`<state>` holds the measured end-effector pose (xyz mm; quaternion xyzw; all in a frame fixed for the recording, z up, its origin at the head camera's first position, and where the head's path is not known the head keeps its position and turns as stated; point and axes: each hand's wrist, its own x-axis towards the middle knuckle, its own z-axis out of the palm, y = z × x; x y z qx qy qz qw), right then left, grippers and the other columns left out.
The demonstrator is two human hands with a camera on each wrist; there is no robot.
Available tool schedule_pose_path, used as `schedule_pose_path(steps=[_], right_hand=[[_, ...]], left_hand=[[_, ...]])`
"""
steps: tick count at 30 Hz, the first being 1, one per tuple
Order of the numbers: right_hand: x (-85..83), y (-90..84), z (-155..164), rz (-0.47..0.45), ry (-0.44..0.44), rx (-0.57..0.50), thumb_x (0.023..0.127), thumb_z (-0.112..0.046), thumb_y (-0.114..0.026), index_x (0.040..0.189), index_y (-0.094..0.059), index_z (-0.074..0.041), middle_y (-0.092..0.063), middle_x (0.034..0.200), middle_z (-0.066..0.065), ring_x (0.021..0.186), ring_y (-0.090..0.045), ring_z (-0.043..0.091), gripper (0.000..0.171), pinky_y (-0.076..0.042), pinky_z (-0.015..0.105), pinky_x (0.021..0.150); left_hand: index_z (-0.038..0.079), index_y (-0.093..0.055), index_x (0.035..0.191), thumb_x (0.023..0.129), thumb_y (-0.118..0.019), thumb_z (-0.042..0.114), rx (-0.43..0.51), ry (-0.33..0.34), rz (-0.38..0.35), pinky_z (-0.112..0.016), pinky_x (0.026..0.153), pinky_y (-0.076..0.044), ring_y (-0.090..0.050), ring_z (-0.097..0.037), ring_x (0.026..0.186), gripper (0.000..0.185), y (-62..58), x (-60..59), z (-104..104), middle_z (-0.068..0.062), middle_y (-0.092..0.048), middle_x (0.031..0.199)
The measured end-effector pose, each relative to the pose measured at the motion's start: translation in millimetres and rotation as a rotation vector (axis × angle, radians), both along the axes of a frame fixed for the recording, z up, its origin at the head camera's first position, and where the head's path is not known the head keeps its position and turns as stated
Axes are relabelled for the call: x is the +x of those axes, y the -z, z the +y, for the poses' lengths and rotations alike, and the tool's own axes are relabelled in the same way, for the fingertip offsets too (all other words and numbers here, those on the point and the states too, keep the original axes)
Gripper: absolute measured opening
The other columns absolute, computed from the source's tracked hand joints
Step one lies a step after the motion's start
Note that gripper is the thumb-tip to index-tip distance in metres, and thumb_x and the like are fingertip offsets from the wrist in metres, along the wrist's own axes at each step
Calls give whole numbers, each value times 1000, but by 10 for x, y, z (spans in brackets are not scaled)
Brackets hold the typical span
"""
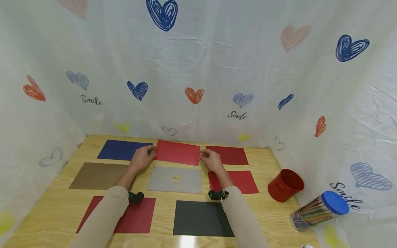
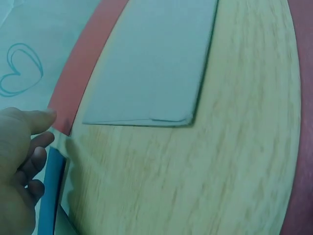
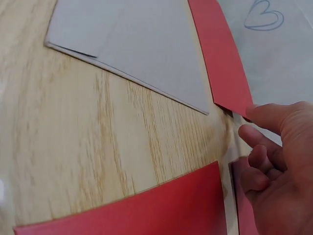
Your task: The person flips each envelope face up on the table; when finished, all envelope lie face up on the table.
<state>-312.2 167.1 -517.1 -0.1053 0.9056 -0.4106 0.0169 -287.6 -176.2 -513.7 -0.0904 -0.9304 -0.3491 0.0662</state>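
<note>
**Red sheet held at both near corners, back row of the grid**

A wooden table (image 1: pixel 266 220) is seen inside white sheeting printed with hearts (image 1: pixel 198 69), and coloured paper sheets are laid out on it in rows. In the back row a blue sheet (image 1: pixel 122 150), a red sheet (image 1: pixel 177 152) and a dark red sheet (image 1: pixel 227 155) are found; in the middle row a brown sheet (image 1: pixel 97 175), a grey sheet (image 1: pixel 175 179) and another red sheet (image 1: pixel 237 181); nearest the person, a crimson sheet (image 1: pixel 136 215) and a black sheet (image 1: pixel 201 218). To the right, a red cup (image 1: pixel 285 185) lies tipped, and a clear tube of pencils with a blue cap (image 1: pixel 319 206) lies on its side.

The red sheet in the back row is taken at its two near corners — the left hand (image 1: pixel 142 159) at the left corner, the right hand (image 1: pixel 211 160) at the right. In both wrist views the thumb is set on the corner with the other fingers curled beneath, so each corner appears pinched rather than merely touched.

The sheet is judged to be near its place — it sits slightly askew between its neighbours. The other seven sheets lie flat and untouched.
</note>
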Motion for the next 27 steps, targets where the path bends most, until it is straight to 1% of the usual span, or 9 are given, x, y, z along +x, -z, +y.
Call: schedule_pose_path(steps=[4, 7, 10, 17, 24, 27], right_hand=[[-28, 2, -14, 5, 4, 29, 97, -19, -69, 125, -69, -10, -71, 107, 5, 96, -66, 21, 30, -53, 33, 75], [-45, 11, -22, 11, -19, 34, 97, -18, -69, 126, -70, -10, -72, 112, 5, 99, -67, 20, 30, -54, 32, 77], [-43, 11, -37, 1, -33, 22, 97, -17, -69, 127, -69, -9, -72, 114, 6, 98, -68, 20, 31, -54, 32, 76], [-11, 14, -58, -26, -26, 25, 97, -16, -69, 129, -69, -9, -73, 114, 6, 92, -67, 17, 33, -51, 28, 71], [-6, 35, -68, -18, -32, 39, 97, -16, -69, 129, -69, -8, -73, 113, 6, 87, -65, 17, 33, -50, 26, 66], [-3, 28, -71, -7, -36, 44, 97, -15, -68, 129, -69, -8, -73, 115, 7, 84, -64, 15, 33, -48, 26, 63]], left_hand=[[-3, -60, 135, 98, -66, 15, 0, 8, -4, -33, 61, -38, -47, -19, 65, 42, 18, -16, -10, -20, -68, 105], [-3, -61, 134, 98, -66, 15, -1, 9, -3, -34, 65, -41, -50, -19, 69, 41, 28, -28, -20, -21, -68, 116], [-2, -61, 134, 98, -66, 16, 0, 9, -12, -34, 66, -43, -51, -19, 69, 41, 34, -31, -24, -22, -68, 120], [-2, -60, 136, 99, -65, 16, -6, 8, -42, -35, 66, -43, -52, -19, 71, 41, 50, -27, -15, -21, -68, 119], [-3, -61, 134, 98, -65, 14, -6, 22, -24, -38, 69, -46, -55, -21, 75, 40, 58, -9, -25, -23, -67, 120], [-2, -61, 134, 98, -66, 14, 5, 22, -27, -37, 66, -43, -53, -21, 72, 39, 62, 0, -31, -22, -68, 117]])
